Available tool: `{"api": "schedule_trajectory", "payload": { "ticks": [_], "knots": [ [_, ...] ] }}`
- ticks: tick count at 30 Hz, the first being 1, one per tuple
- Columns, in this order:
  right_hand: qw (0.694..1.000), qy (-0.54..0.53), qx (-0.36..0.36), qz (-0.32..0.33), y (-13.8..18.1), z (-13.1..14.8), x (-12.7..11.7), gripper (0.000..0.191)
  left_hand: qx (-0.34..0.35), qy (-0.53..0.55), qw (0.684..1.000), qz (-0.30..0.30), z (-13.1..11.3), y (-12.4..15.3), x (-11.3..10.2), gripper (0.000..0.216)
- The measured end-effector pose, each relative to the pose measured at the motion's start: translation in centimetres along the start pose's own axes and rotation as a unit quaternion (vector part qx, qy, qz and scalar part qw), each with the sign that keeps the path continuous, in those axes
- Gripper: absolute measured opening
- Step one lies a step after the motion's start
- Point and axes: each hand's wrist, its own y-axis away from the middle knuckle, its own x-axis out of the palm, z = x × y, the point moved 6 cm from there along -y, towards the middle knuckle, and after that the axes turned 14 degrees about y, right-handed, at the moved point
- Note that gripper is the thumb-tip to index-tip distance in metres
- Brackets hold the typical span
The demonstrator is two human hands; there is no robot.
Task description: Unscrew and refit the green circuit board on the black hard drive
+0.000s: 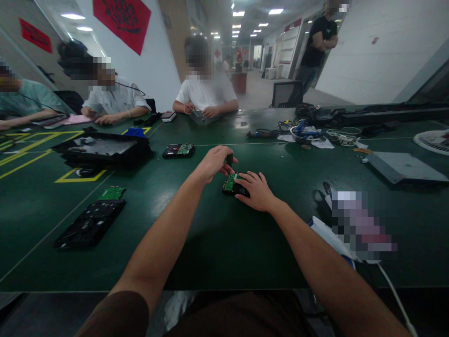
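In the middle of the table lies a hard drive (229, 184), its green circuit board facing up. My left hand (216, 164) is closed around a dark upright handle, which looks like a screwdriver (229, 159), above the board's far left part. The tool's tip is hidden by the fingers. My right hand (257, 191) grips the drive from the right, thumb along the near side and fingers reaching over the top; it covers the drive's right end.
Left stand a black tray (101, 149), another hard drive (178, 150), a black drive casing (91, 223) and a loose green circuit board (112, 193). Right are a grey metal box (407, 167), cables (305, 131) and a white cord (394, 292). People sit across the table.
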Motion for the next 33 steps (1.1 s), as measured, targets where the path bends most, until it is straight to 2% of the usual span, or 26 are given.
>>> {"api": "schedule_trajectory", "payload": {
  "ticks": [4,11,17,23,30,33],
  "knots": [
    [1.000,-0.002,-0.001,0.004,0.02,0.01,-0.03,0.062,-0.013,0.005,1.000,0.000,0.08,0.01,0.00,0.016],
    [1.000,-0.002,0.003,0.005,0.02,-0.03,0.00,0.062,0.030,-0.049,0.998,-0.017,-0.12,-0.51,-0.60,0.023],
    [1.000,-0.004,-0.001,0.001,0.05,-0.01,-0.02,0.061,-0.015,0.020,1.000,-0.007,0.21,-0.14,-0.19,0.020],
    [1.000,-0.004,0.000,0.003,0.07,-0.04,-0.02,0.062,0.020,-0.031,0.999,-0.016,0.00,-0.49,-0.64,0.023],
    [1.000,-0.001,0.002,0.000,0.07,-0.01,-0.02,0.061,-0.044,0.044,0.998,0.009,0.65,-0.23,-0.10,0.021],
    [1.000,-0.002,0.002,0.005,0.08,0.00,-0.06,0.061,-0.042,0.044,0.998,-0.002,0.55,-0.15,-0.19,0.021]
  ]
}}
